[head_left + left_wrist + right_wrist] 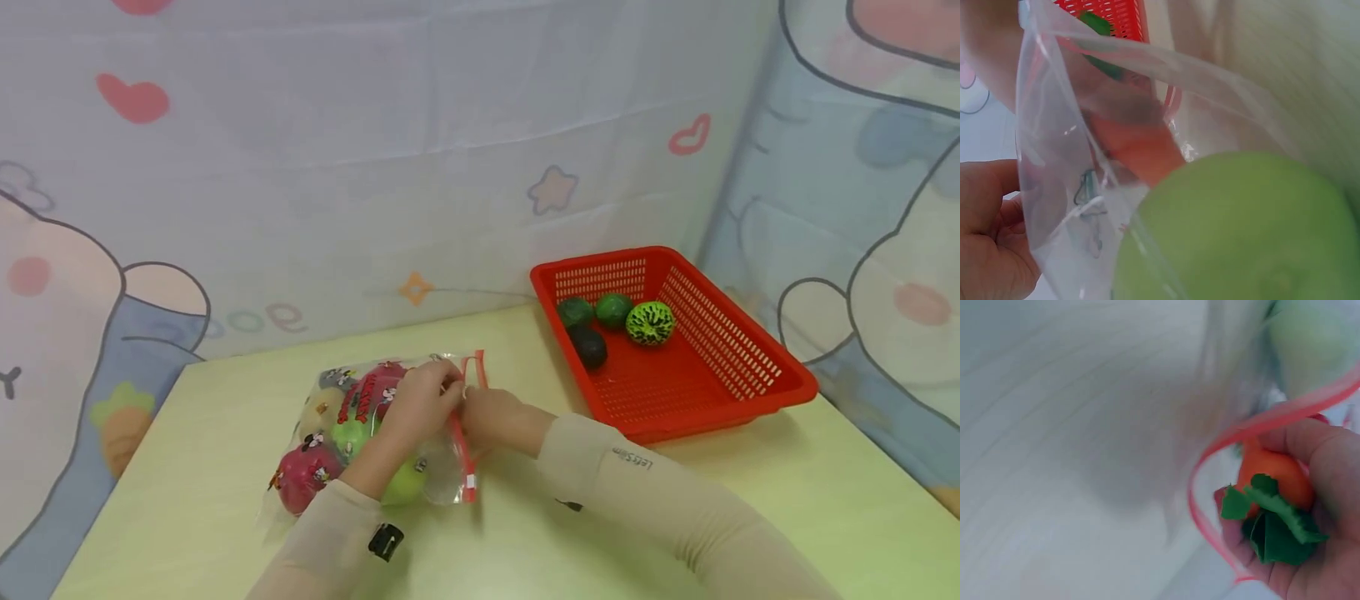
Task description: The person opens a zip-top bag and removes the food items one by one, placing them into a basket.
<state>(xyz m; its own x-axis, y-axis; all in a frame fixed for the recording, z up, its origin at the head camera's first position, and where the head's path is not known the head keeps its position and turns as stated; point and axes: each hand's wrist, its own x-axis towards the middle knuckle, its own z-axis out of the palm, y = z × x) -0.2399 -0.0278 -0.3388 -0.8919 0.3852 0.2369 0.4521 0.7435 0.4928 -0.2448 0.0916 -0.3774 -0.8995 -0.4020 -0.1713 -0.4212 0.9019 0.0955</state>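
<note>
A clear zip bag [442, 487] with a red-edged mouth lies on the table, its printed film covering several toy fruits and vegetables, among them a red one [303, 479] and a green round one [1241, 231]. My left hand [423, 404] pinches the bag's film near the mouth, fingers curled. My right hand [497, 417] reaches into the mouth from the right. It holds an orange toy carrot [1279, 478] with green leaves, its tip pointing into the bag. In the head view the hand hides the carrot.
A red plastic basket [675, 425] stands at the back right. Inside lie a dark green avocado-like piece [588, 347], two green pieces [613, 310] and a yellow-green striped one [651, 323]. A patterned cloth [360, 167] hangs behind the pale table [187, 467].
</note>
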